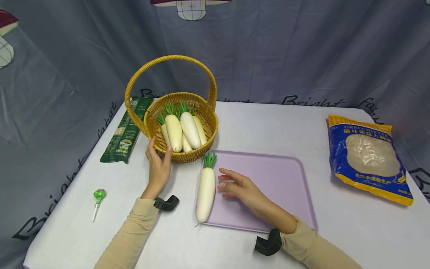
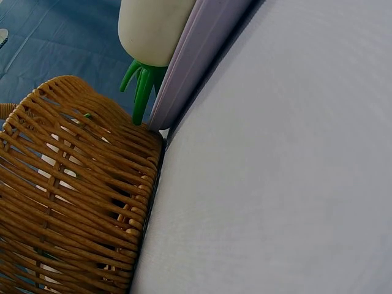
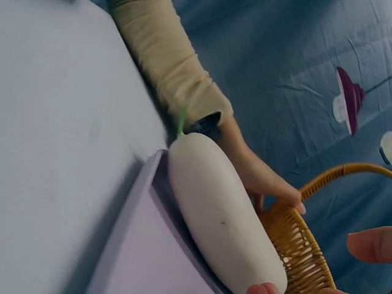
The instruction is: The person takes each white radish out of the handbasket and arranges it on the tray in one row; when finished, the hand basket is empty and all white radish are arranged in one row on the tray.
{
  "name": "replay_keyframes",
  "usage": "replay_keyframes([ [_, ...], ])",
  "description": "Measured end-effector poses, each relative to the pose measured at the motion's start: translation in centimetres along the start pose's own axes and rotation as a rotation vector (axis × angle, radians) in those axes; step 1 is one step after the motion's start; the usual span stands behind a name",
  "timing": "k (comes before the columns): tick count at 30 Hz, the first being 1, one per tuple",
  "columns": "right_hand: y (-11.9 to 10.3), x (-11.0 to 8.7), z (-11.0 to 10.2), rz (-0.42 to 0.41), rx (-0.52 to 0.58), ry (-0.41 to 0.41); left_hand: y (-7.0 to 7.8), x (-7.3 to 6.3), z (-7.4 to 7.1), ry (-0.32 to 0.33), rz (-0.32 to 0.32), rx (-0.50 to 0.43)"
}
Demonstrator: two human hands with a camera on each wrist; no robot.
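Note:
My left hand (image 1: 159, 170) touches the near left side of a woven basket (image 1: 191, 157), thumb and fingers spread against it near the rim. Inside the basket lie several white radishes (image 1: 189, 130) with green tops. One larger white radish (image 1: 205, 194) lies along the left edge of a lilac tray (image 1: 268, 179), green leaves toward the basket. Over the tray, just right of this radish, my right hand (image 1: 243, 188) holds nothing, its fingers loosely bent. In the right wrist view, fingertips (image 3: 370, 244) show at the lower right, past the radish (image 3: 220, 214).
A green packet (image 1: 122, 138) lies left of the basket, partly behind its handle. Nearer on the left is a lollipop (image 1: 97, 201) with a green wrapper. A blue and yellow pasta bag (image 1: 369, 158) lies at the far right. Grey curtain (image 1: 268, 52) hangs behind the white table.

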State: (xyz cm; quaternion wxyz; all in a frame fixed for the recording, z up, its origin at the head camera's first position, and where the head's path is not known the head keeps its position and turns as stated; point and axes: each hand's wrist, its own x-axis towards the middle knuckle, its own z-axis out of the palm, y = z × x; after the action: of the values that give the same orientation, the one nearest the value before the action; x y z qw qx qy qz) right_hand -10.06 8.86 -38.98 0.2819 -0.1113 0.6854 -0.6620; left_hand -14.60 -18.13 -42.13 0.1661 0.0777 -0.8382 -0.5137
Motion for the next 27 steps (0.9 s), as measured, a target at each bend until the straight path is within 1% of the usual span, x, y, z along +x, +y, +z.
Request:
replay_keyframes([
  [5,-0.7,0.3,-1.0,-0.001,0.067,0.032,0.1,-0.1,-0.1,-0.01,-0.007,-0.001],
  [8,-1.6,0.6,-1.6,-0.012,0.106,0.047,0.0,-0.1,-0.2,-0.01,-0.008,0.002],
  [12,-3.0,1.6,-2.3,-0.033,0.191,0.058,-0.1,-0.1,-0.2,-0.004,0.001,-0.001],
  [15,-4.1,3.0,-2.6,-0.035,0.257,0.075,-0.3,0.0,-0.1,0.002,0.006,-0.006],
  [20,-5.7,5.9,-2.6,-0.045,0.351,0.096,-0.1,0.1,-0.2,0.007,0.007,-0.007],
  [24,-6.8,8.3,-2.5,-0.069,0.462,0.088,0.0,0.1,-0.1,0.007,0.003,0.0],
  [27,-7.4,10.1,-2.4,-0.088,0.505,0.088,0.0,0.0,-0.1,0.006,-0.005,0.004],
])
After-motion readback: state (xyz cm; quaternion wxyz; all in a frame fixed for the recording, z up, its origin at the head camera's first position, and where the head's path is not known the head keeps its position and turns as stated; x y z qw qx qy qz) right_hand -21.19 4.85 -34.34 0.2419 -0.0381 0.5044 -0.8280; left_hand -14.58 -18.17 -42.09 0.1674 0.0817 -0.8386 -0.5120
